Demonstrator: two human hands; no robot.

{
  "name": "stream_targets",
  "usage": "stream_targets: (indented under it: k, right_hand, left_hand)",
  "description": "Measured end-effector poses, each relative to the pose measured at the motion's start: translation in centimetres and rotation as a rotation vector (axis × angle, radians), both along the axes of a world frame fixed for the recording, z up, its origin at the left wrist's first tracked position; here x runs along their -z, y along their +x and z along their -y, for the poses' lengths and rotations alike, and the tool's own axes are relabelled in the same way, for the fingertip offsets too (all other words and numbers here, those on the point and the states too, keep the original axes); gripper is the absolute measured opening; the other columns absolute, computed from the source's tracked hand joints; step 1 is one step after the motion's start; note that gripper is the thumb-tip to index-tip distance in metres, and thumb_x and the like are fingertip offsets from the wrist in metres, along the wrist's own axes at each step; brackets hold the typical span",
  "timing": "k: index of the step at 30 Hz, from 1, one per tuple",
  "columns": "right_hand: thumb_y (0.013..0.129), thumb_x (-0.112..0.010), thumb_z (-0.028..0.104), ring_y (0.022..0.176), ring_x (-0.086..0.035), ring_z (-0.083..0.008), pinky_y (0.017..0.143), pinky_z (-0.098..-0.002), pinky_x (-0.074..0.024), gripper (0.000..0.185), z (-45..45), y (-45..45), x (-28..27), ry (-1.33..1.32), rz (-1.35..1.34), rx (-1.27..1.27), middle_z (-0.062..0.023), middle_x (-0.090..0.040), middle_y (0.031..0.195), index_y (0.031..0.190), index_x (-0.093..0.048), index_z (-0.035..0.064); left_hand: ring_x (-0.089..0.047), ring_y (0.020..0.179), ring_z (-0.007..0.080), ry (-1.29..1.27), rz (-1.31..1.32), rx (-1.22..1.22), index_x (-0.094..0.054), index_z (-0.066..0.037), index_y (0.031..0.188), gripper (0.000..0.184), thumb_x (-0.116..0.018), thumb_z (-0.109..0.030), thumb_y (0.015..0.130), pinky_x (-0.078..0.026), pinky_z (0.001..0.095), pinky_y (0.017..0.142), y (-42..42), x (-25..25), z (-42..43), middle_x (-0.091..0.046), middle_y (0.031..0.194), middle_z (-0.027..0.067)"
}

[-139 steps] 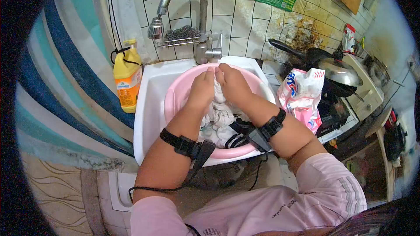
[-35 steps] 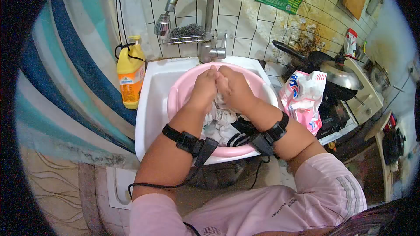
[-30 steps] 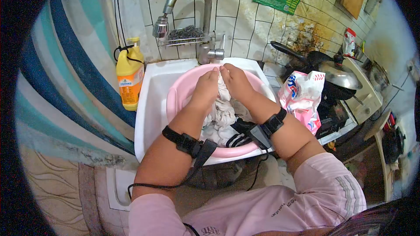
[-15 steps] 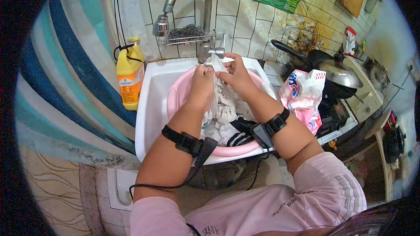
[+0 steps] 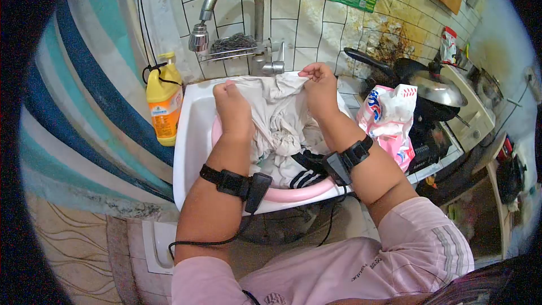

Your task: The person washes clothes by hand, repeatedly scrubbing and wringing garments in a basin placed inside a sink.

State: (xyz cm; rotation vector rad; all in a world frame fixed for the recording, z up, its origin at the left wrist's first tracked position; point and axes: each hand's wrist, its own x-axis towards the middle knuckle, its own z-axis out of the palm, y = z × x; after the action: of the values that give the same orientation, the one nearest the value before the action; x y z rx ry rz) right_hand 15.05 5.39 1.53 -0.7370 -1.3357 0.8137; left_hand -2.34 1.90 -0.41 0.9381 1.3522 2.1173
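Note:
A wet off-white cloth [image 5: 279,116] is stretched between my two hands, its bunched lower part hanging into the pink basin [image 5: 302,194]. My left hand [image 5: 232,107] is closed on the cloth's left edge, over the basin's left rim. At the upper right edge, my right hand [image 5: 320,87] pinches the cloth between thumb and fingers. A black garment with white stripes [image 5: 309,168] lies at the near side of the basin. The basin stands in the white sink [image 5: 192,130]. Much of the basin's far rim is hidden behind the cloth.
The faucet [image 5: 258,17] rises behind the sink beside a wire rack with a scourer [image 5: 234,43]. A yellow bottle [image 5: 164,101] is at the left. To the right are a pink-and-white bag [image 5: 389,121], a lidded pan [image 5: 440,90] and a stove. Straps circle both forearms.
My hands were close together on the bunched cloth; now they are wide apart, the left moved left and the right moved right. The cloth has been spread out between them.

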Motion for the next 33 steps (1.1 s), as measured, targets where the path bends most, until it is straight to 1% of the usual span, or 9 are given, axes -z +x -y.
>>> stream_targets:
  k: [4, 7, 9, 16, 18, 20, 23, 31, 33]
  right_hand:
    - [0.068, -0.044, -0.017, 0.085, -0.056, -0.0136, 0.074, -0.0219, -0.0429, 0.035, -1.4, 0.6, 0.9, -0.063, 0.009, 0.045, -0.0073, -0.057, 0.091, 0.096, -0.051, 0.0014]
    - [0.071, -0.047, -0.011, 0.085, -0.055, -0.0133, 0.074, -0.0225, -0.0425, 0.031, -1.3, 0.4, 1.0, -0.188, 0.103, -0.087, -0.0063, -0.057, 0.091, 0.098, -0.054, 0.0019]
    - [0.076, -0.053, 0.004, 0.083, -0.053, -0.0126, 0.072, -0.0241, -0.0427, 0.027, -0.9, -0.2, 0.7, -0.305, 0.291, -0.204, -0.0052, -0.058, 0.093, 0.103, -0.058, 0.0027]
    - [0.077, -0.060, 0.015, 0.079, -0.056, -0.0158, 0.070, -0.0288, -0.0479, 0.038, -0.1, -0.9, 1.5, -0.202, 0.871, -0.273, -0.0051, -0.061, 0.092, 0.113, -0.058, 0.0055]
    - [0.074, -0.064, 0.017, 0.081, -0.058, -0.0185, 0.075, -0.0305, -0.0484, 0.042, 0.6, -0.6, 1.4, -0.350, 0.920, -0.341, -0.0071, -0.062, 0.093, 0.114, -0.058, 0.0052]
    - [0.068, -0.068, 0.015, 0.077, -0.057, -0.0190, 0.073, -0.0318, -0.0475, 0.043, -0.6, -0.3, 3.7, 0.009, 1.123, -0.225, -0.0080, -0.062, 0.084, 0.109, -0.060, 0.0057]
    - [0.063, -0.072, 0.024, 0.096, -0.060, -0.0302, 0.083, -0.0347, -0.0473, 0.043, -0.2, 0.0, 2.0, -0.110, 1.183, -0.281, -0.0180, -0.063, 0.100, 0.101, -0.061, 0.0062]
    - [0.065, -0.068, 0.009, 0.068, -0.056, -0.0183, 0.062, -0.0302, -0.0458, 0.023, -1.2, -0.1, 2.1, -0.027, 0.481, 0.039, -0.0118, -0.059, 0.073, 0.082, -0.055, 0.0012]
    - [0.065, -0.069, 0.008, 0.068, -0.054, -0.0148, 0.060, -0.0280, -0.0446, 0.024, -0.8, -0.3, 1.4, -0.080, 0.415, 0.072, -0.0083, -0.057, 0.073, 0.083, -0.054, 0.0010]
  left_hand:
    - [-0.048, 0.077, 0.0192, 0.041, 0.133, 0.025, -0.047, -0.002, 0.095, 0.024, -0.043, -0.025, 0.095, -0.042, 0.0338, 0.071, -0.2, -0.9, 0.4, -0.054, 0.087, 0.0108]
    - [-0.049, 0.075, 0.0159, 0.013, 0.183, 0.336, -0.047, -0.004, 0.096, 0.021, -0.044, -0.025, 0.094, -0.043, 0.0321, 0.068, 1.1, -1.4, 1.5, -0.053, 0.085, 0.0075]
    - [-0.050, 0.073, 0.0142, -0.116, 0.269, 0.902, -0.047, -0.006, 0.096, 0.017, -0.044, -0.023, 0.093, -0.044, 0.0311, 0.066, 2.3, -1.4, 2.0, -0.051, 0.081, 0.0057]
    - [-0.056, 0.081, 0.0204, -0.142, -0.033, 0.493, -0.048, -0.005, 0.094, 0.014, -0.052, -0.003, 0.081, -0.047, 0.0334, 0.076, 0.6, 0.2, 0.5, -0.054, 0.091, 0.0092]
    - [-0.055, 0.091, 0.0270, -0.174, -0.532, 0.230, -0.049, -0.004, 0.101, 0.029, -0.052, 0.005, 0.073, -0.044, 0.0346, 0.085, -0.5, 2.3, -0.9, -0.054, 0.098, 0.0132]
    - [-0.054, 0.095, 0.0288, -0.289, -0.586, 0.264, -0.049, -0.004, 0.103, 0.034, -0.052, 0.005, 0.071, -0.042, 0.0351, 0.088, -0.1, 1.5, -0.2, -0.054, 0.098, 0.0142]
    - [-0.053, 0.101, 0.0310, -0.353, -0.637, 0.323, -0.050, -0.003, 0.106, 0.039, -0.052, 0.005, 0.068, -0.040, 0.0359, 0.092, 0.9, 0.8, 0.9, -0.054, 0.101, 0.0155]
    - [-0.058, 0.087, 0.0200, -0.038, -0.508, 0.363, -0.056, -0.002, 0.099, 0.030, -0.059, -0.003, 0.070, -0.047, 0.0307, 0.078, 1.4, -2.7, 2.8, -0.058, 0.103, 0.0132]
    - [-0.061, 0.082, 0.0149, -0.316, -0.347, 0.955, -0.057, -0.001, 0.107, 0.031, -0.053, -0.005, 0.076, -0.048, 0.0264, 0.076, 1.2, -4.1, 3.9, -0.062, 0.097, 0.0086]
